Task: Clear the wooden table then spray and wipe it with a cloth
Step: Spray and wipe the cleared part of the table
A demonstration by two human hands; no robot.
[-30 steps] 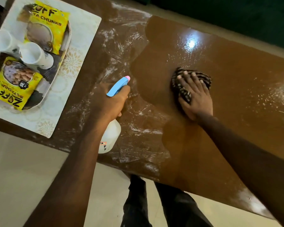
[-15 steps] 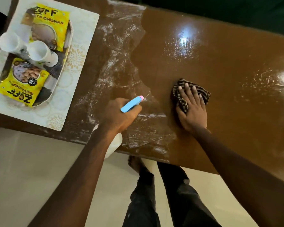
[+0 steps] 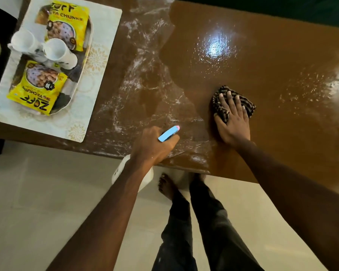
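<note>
The glossy brown wooden table (image 3: 262, 61) fills the upper part of the view, with wet droplets on its right side. My right hand (image 3: 233, 118) lies flat with straight fingers on a dark striped cloth (image 3: 221, 108), pressing it onto the tabletop. My left hand (image 3: 155, 145) grips a white spray bottle (image 3: 119, 173) with a blue head and pink nozzle (image 3: 168, 133) at the table's near edge. The bottle's body hangs below the edge, mostly hidden by my wrist.
A crinkled clear plastic sheet (image 3: 145, 85) covers the table's middle left. At the far left, a pale placemat (image 3: 98, 61) carries a tray with two yellow snack packets (image 3: 35, 94) and two white cups (image 3: 53, 51). My legs and a bare foot (image 3: 166, 186) stand on pale floor.
My right hand has drawn the cloth toward the near edge. My left hand with the spray bottle has shifted right and nearer, close to the table's edge.
</note>
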